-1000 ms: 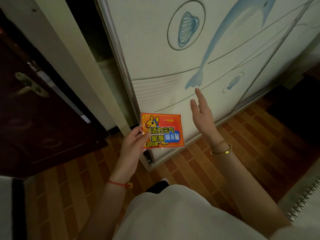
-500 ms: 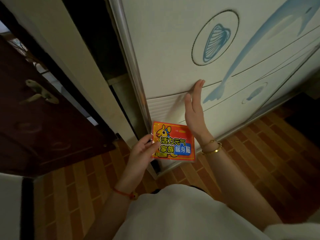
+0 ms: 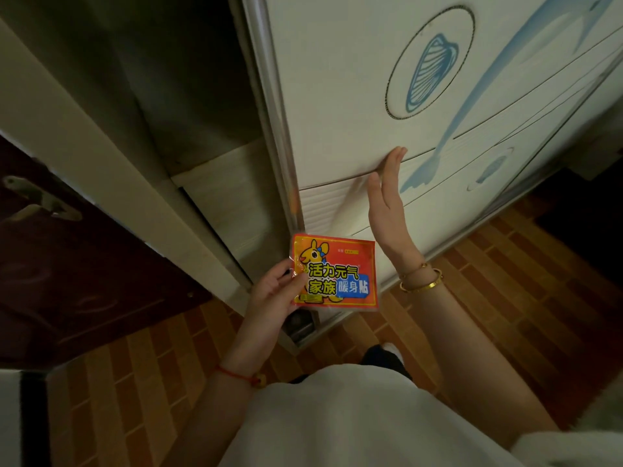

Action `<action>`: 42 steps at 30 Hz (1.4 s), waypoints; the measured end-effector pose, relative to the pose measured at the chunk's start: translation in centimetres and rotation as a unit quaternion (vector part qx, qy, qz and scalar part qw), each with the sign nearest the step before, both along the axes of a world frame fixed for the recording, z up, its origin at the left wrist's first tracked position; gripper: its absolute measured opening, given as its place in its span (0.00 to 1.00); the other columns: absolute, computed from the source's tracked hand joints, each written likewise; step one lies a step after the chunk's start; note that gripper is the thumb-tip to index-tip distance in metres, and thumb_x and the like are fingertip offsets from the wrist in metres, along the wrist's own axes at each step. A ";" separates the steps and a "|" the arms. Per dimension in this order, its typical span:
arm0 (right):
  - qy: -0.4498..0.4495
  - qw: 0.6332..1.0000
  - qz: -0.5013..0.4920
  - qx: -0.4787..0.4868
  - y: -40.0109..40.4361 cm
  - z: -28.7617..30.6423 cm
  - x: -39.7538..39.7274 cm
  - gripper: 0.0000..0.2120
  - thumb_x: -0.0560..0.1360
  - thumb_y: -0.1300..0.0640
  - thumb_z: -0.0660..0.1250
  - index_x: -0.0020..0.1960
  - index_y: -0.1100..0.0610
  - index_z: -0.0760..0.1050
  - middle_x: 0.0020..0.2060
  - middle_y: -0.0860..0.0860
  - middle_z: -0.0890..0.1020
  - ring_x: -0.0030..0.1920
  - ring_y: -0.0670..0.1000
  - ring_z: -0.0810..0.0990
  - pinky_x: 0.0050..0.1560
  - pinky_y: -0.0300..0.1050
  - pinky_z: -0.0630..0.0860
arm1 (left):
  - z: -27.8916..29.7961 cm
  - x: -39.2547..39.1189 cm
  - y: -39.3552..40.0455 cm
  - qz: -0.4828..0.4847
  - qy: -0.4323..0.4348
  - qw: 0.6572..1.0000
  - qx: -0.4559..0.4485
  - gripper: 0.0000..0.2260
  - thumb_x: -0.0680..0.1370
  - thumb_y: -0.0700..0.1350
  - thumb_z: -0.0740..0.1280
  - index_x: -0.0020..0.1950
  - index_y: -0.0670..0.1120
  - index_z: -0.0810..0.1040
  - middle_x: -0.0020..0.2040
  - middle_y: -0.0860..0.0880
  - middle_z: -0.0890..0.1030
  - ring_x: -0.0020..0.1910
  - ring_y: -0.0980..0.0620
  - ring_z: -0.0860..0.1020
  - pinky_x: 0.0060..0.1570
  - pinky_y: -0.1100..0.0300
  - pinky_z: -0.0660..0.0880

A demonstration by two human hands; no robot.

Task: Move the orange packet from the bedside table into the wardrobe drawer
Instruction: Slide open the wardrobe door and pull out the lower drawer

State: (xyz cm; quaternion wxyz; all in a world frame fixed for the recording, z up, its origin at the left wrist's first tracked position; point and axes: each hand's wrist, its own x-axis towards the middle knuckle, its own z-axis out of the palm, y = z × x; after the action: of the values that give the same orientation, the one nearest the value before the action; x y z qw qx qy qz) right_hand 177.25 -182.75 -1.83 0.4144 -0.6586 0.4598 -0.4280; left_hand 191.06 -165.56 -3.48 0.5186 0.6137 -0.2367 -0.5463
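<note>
The orange packet is pinched at its left edge by the left hand, held above the floor. Just right of it, the right hand is flat, fingers together, fingertips touching the wardrobe door.

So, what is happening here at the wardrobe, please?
A person stands in front of the wardrobe and holds the orange packet in the left hand, pinched by its left edge. The right hand is open and flat, with its fingertips on the sliding door, which shows a shell and dolphin design. The door is partly open, with a dark gap beside it. No drawer can be seen open, so the packet is not yet put away.
</note>
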 end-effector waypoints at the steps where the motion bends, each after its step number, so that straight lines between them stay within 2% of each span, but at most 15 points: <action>1: 0.001 1.000 -0.003 0.000 -0.6 0.0 -0.5 0.29 0.84 0.52 0.48 0.78 0.58 0.37 0.78 0.50 0.37 0.78 0.45 0.38 0.76 0.38 0.39 | 0.1 -0.3 -0.4 0.001 0.002 1.000 -0.001 0.16 0.78 0.40 0.66 0.66 0.45 0.75 0.54 0.48 0.85 0.52 0.50 0.83 0.52 0.55 0.79; 5: 0.004 1.000 -0.016 -0.005 -3.3 -0.2 -2.5 0.29 0.84 0.52 0.48 0.78 0.57 0.36 0.79 0.51 0.37 0.78 0.46 0.39 0.78 0.41 0.40 | 0.7 -1.5 -2.6 -0.001 -0.003 1.000 -0.014 0.13 0.78 0.40 0.66 0.63 0.47 0.76 0.52 0.50 0.85 0.51 0.51 0.84 0.54 0.54 0.78; 9: 0.001 1.000 -0.024 -0.002 -6.1 -0.2 -4.9 0.29 0.84 0.51 0.48 0.78 0.57 0.37 0.79 0.50 0.38 0.79 0.46 0.39 0.77 0.40 0.40 | 1.2 -3.3 -5.2 -0.005 -0.009 1.000 -0.022 0.09 0.79 0.40 0.65 0.56 0.51 0.79 0.51 0.50 0.86 0.52 0.50 0.83 0.60 0.47 0.75; 12: 0.000 0.999 -0.031 -0.011 -8.6 -0.4 -6.9 0.30 0.84 0.51 0.49 0.78 0.57 0.37 0.79 0.51 0.38 0.79 0.46 0.39 0.78 0.42 0.40 | 1.7 -5.2 -7.4 0.002 -0.008 0.999 -0.033 0.09 0.78 0.40 0.65 0.56 0.50 0.80 0.53 0.49 0.85 0.54 0.48 0.83 0.62 0.45 0.75; 16: -0.002 0.999 -0.037 0.002 -12.0 0.0 -9.8 0.30 0.84 0.52 0.50 0.78 0.59 0.37 0.79 0.51 0.39 0.78 0.46 0.39 0.74 0.32 0.38 | 2.2 -8.0 -10.7 0.019 -0.011 0.999 -0.044 0.09 0.78 0.39 0.65 0.56 0.49 0.80 0.53 0.48 0.85 0.53 0.48 0.83 0.62 0.42 0.74; 20: 0.009 0.999 -0.042 0.004 -15.7 0.3 -13.0 0.32 0.83 0.51 0.50 0.78 0.59 0.37 0.79 0.52 0.39 0.79 0.47 0.40 0.78 0.41 0.40 | 2.7 -10.7 -14.1 0.022 -0.006 0.998 -0.054 0.12 0.79 0.40 0.64 0.61 0.46 0.78 0.56 0.45 0.84 0.56 0.45 0.82 0.63 0.42 0.73; 25: 0.001 0.997 -0.073 0.018 -19.4 1.8 -16.4 0.33 0.83 0.47 0.52 0.79 0.57 0.38 0.79 0.50 0.42 0.79 0.48 0.44 0.78 0.43 0.45 | 3.2 -14.2 -17.9 0.025 -0.009 0.997 -0.071 0.13 0.79 0.40 0.65 0.63 0.45 0.77 0.57 0.45 0.83 0.58 0.44 0.81 0.64 0.40 0.72; 27: 0.000 0.998 -0.070 -0.008 -19.9 2.5 -17.4 0.33 0.82 0.47 0.53 0.79 0.55 0.39 0.79 0.49 0.44 0.79 0.47 0.46 0.76 0.39 0.47 | 3.3 -15.5 -19.3 0.028 -0.009 0.997 -0.077 0.12 0.79 0.40 0.64 0.62 0.45 0.77 0.57 0.45 0.83 0.58 0.44 0.81 0.64 0.40 0.72; 30: 0.009 0.996 -0.047 -0.082 -20.3 3.5 -18.6 0.33 0.82 0.48 0.55 0.79 0.53 0.41 0.80 0.47 0.45 0.79 0.47 0.50 0.76 0.39 0.52 | 3.7 -17.6 -21.4 0.035 -0.006 0.995 -0.089 0.12 0.79 0.40 0.64 0.62 0.44 0.77 0.57 0.44 0.83 0.57 0.43 0.81 0.63 0.41 0.73; 33: 0.039 0.986 -0.021 -0.161 -20.8 4.7 -19.9 0.31 0.82 0.51 0.55 0.79 0.56 0.45 0.80 0.49 0.47 0.78 0.43 0.51 0.74 0.30 0.53 | 4.1 -19.6 -23.2 0.040 -0.002 0.995 -0.097 0.12 0.79 0.38 0.64 0.62 0.42 0.77 0.56 0.43 0.84 0.56 0.44 0.82 0.62 0.42 0.74; 34: 0.046 0.982 -0.015 -0.181 -21.1 5.0 -20.4 0.30 0.82 0.51 0.55 0.79 0.56 0.46 0.80 0.50 0.48 0.78 0.44 0.51 0.75 0.32 0.54 | 4.2 -20.3 -23.8 0.042 0.001 0.994 -0.099 0.12 0.79 0.38 0.64 0.62 0.41 0.77 0.56 0.43 0.84 0.55 0.44 0.82 0.61 0.43 0.75; 37: 0.055 0.973 0.001 -0.224 -22.6 5.5 -21.8 0.29 0.83 0.53 0.54 0.79 0.57 0.47 0.80 0.51 0.49 0.79 0.47 0.52 0.77 0.50 0.59 | 4.6 -22.0 -25.4 0.049 0.007 0.993 -0.106 0.11 0.79 0.37 0.63 0.60 0.41 0.77 0.54 0.43 0.84 0.54 0.45 0.82 0.61 0.43 0.75; 39: 0.058 0.971 0.003 -0.233 -23.9 5.7 -22.6 0.28 0.83 0.53 0.54 0.79 0.57 0.48 0.80 0.52 0.50 0.79 0.48 0.52 0.77 0.51 0.60 | 4.9 -23.0 -26.3 0.053 0.016 0.992 -0.109 0.09 0.79 0.36 0.63 0.58 0.42 0.78 0.52 0.44 0.85 0.53 0.45 0.82 0.61 0.43 0.75; 42: 0.054 0.971 -0.008 -0.234 -25.9 5.9 -23.9 0.28 0.83 0.53 0.54 0.79 0.58 0.48 0.80 0.52 0.49 0.79 0.48 0.50 0.78 0.46 0.58 | 5.3 -24.1 -27.4 0.056 0.013 0.992 -0.111 0.10 0.79 0.37 0.63 0.59 0.41 0.78 0.54 0.44 0.84 0.52 0.46 0.82 0.60 0.45 0.76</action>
State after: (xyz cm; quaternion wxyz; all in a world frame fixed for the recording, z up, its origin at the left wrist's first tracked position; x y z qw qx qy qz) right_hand 153.36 -208.67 4.11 0.2201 -0.7558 0.3739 -0.4903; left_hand 166.98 -192.97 1.87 0.6166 0.5571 -0.2545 -0.4947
